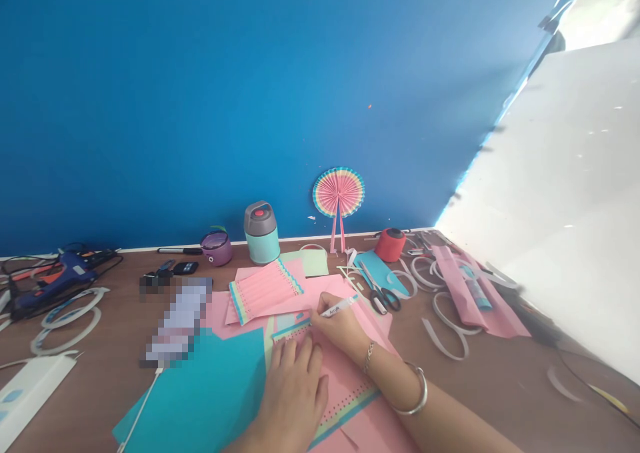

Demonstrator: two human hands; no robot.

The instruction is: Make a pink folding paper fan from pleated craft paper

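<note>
My right hand (341,325) is closed around a white marker (340,305), its tip down near the far edge of a pink sheet (345,371). That sheet has blue and yellow bands and rows of dots along two edges. My left hand (295,386) lies flat on the same sheet with its fingers spread, covering part of it. Just beyond sits a pleated pink paper (267,291) with similar banded, dotted edges, resting on other pink sheets. A teal sheet (220,386) lies to the left, under a phone's cable.
A pink paper fan (339,193) stands against the blue wall. Scissors (383,295), paper strips (450,333) and a red round container (390,245) are on the right. A turquoise flask (263,236), a purple pot (216,247), a phone (181,319) and a glue gun (63,276) are leftward.
</note>
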